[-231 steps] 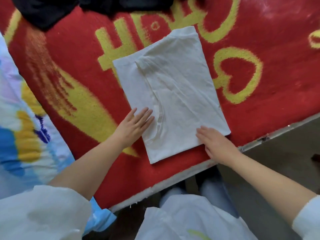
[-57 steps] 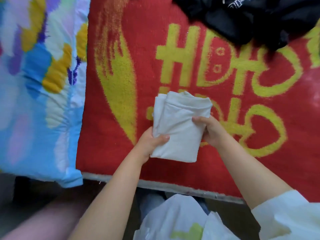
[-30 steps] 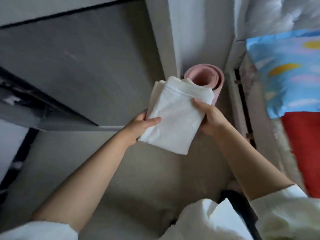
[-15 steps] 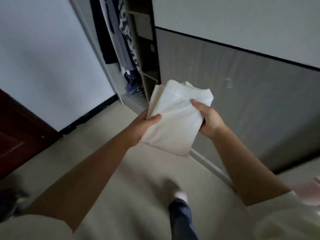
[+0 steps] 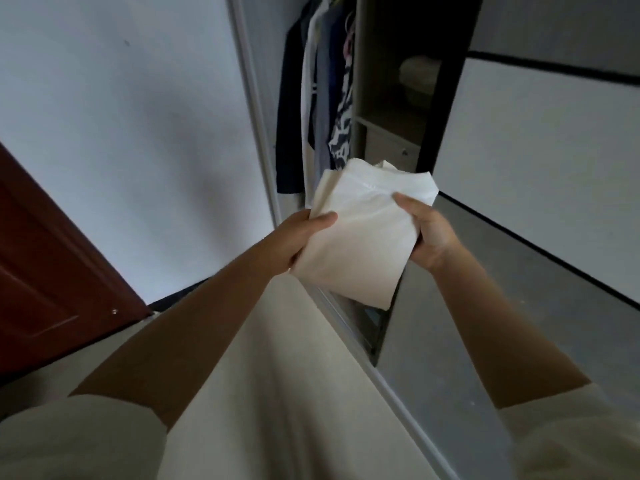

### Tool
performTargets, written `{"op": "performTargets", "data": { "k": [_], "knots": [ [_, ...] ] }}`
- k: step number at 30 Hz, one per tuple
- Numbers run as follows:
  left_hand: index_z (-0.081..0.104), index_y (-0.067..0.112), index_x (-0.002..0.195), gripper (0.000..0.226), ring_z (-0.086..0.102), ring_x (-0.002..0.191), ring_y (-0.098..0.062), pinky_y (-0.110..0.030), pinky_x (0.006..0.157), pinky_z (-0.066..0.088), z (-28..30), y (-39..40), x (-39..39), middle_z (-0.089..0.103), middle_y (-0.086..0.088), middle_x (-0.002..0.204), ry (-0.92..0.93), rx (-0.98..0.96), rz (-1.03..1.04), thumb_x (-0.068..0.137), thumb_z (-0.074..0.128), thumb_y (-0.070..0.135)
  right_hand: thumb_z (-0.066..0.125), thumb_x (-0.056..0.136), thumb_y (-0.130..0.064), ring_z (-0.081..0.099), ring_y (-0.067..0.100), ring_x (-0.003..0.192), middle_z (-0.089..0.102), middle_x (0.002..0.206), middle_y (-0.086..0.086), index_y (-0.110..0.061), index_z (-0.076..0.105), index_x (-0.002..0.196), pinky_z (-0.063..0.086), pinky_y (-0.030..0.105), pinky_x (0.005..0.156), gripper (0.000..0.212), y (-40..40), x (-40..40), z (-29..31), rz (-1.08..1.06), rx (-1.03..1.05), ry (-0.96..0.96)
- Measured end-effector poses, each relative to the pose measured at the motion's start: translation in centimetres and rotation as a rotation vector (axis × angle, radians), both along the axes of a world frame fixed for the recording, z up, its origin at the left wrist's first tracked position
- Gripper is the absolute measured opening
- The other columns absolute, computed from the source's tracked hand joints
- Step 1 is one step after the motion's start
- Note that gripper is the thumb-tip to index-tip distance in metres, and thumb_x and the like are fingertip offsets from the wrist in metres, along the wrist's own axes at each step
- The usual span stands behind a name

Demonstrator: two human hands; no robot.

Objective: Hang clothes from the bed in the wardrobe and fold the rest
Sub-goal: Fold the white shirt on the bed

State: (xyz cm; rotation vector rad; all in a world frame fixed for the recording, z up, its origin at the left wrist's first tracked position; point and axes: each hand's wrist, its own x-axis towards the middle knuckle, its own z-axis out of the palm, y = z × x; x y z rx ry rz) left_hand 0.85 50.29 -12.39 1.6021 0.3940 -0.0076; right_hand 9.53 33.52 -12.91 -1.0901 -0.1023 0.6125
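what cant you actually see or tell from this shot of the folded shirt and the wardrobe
- Head view: fingers of the left hand and right hand lie under the folded white shirt, which hides them.
- Wardrobe floor: blocked by the shirt.
- Pale bundle on the shelf: too dark to identify.
- Hanging clothes: rail and tops cut off by the top edge.

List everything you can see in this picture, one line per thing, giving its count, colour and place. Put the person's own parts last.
Folded garment: one, white, held in front of the wardrobe opening.
Wardrobe: one, dark interior, centre top, open.
Hanging clothes: several, dark, white, grey-blue and patterned, left part of the wardrobe.
Drawer: one, pale, under a wardrobe shelf.
Sliding door: one, white above grey, right.
Door: one, reddish brown, left.
Wall: white, left.
Floor: pale, bottom.
Left hand: grips the garment's left edge.
Right hand: grips its right edge.
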Motion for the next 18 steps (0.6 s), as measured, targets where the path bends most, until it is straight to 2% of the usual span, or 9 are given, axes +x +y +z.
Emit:
{"op": "performTargets", "data": {
  "k": [2, 6, 10, 12, 14, 16, 18],
  "knots": [
    [0.056, 0.01, 0.118, 0.034, 0.062, 0.094, -0.025, -0.037, 0.087, 0.049, 0.2, 3.7, 4.0, 0.066, -0.007, 0.102, 0.003, -0.014, 0.016, 0.092, 0.052, 0.032, 0.059, 0.084, -0.018, 0.068, 0.02, 0.08, 0.07, 0.089, 0.005, -0.012, 0.061, 0.1, 0.056, 0.033, 0.067, 0.017, 3.4, 3.5, 0.8, -0.013, -0.044, -0.024],
    [0.056, 0.013, 0.107, 0.027, 0.06, 0.076, -0.016, -0.025, 0.066, 0.047, 1.1, 8.8, 10.3, 0.063, -0.001, 0.086, -0.025, -0.054, -0.026, 0.092, 0.051, 0.035, 0.061, 0.086, -0.024, 0.065, 0.021, 0.09, 0.069, 0.095, 0.005, -0.014, 0.061, 0.1, 0.052, 0.036, 0.079, 0.017, 8.3, 8.7, 2.6, -0.071, -0.095, -0.134],
    [0.056, 0.017, 0.103, 0.015, 0.064, 0.066, -0.009, -0.021, 0.058, 0.053, 2.0, 14.7, 17.3, 0.064, 0.003, 0.084, -0.112, -0.14, -0.102, 0.094, 0.049, 0.027, 0.065, 0.082, -0.03, 0.064, 0.022, 0.097, 0.068, 0.102, 0.005, -0.015, 0.061, 0.102, 0.051, 0.039, 0.085, 0.025, 13.8, 14.5, 4.8, -0.195, -0.156, -0.19],
    [0.056, 0.022, 0.104, 0.012, 0.066, 0.067, -0.008, -0.021, 0.06, 0.054, 2.8, 17.2, 20.8, 0.065, 0.004, 0.085, -0.149, -0.174, -0.139, 0.094, 0.049, 0.024, 0.066, 0.081, -0.035, 0.065, 0.022, 0.095, 0.068, 0.101, 0.004, -0.017, 0.061, 0.098, 0.052, 0.039, 0.082, 0.025, 16.2, 17.1, 5.6, -0.276, -0.197, -0.184],
    [0.054, 0.021, 0.115, 0.022, 0.065, 0.077, -0.012, -0.027, 0.069, 0.053, 3.3, 18.7, 24.2, 0.065, 0.003, 0.091, -0.199, -0.192, -0.163, 0.094, 0.049, 0.021, 0.064, 0.083, -0.037, 0.065, 0.017, 0.087, 0.068, 0.095, 0.001, -0.018, 0.059, 0.094, 0.052, 0.032, 0.068, 0.022, 17.6, 19.3, 6.0, -0.352, -0.23, -0.197],
    [0.053, 0.018, 0.117, 0.024, 0.063, 0.081, -0.014, -0.03, 0.076, 0.052, 3.7, 19.4, 28.1, 0.064, 0.001, 0.093, -0.243, -0.222, -0.209, 0.094, 0.047, 0.017, 0.059, 0.087, -0.035, 0.068, 0.011, 0.074, 0.071, 0.089, -0.002, -0.018, 0.059, 0.093, 0.051, 0.025, 0.057, 0.017, 18.4, 21.7, 6.1, -0.439, -0.202, -0.199],
    [0.052, 0.016, 0.117, 0.025, 0.062, 0.088, -0.019, -0.035, 0.084, 0.05, 4.2, 18.8, 32.0, 0.063, -0.002, 0.101, -0.264, -0.262, -0.231, 0.092, 0.052, 0.017, 0.056, 0.09, -0.028, 0.068, 0.009, 0.07, 0.07, 0.088, -0.002, -0.019, 0.059, 0.093, 0.053, 0.022, 0.057, 0.01, 18.5, 24.1, 6.1, -0.542, -0.177, -0.209]
  ]
}}
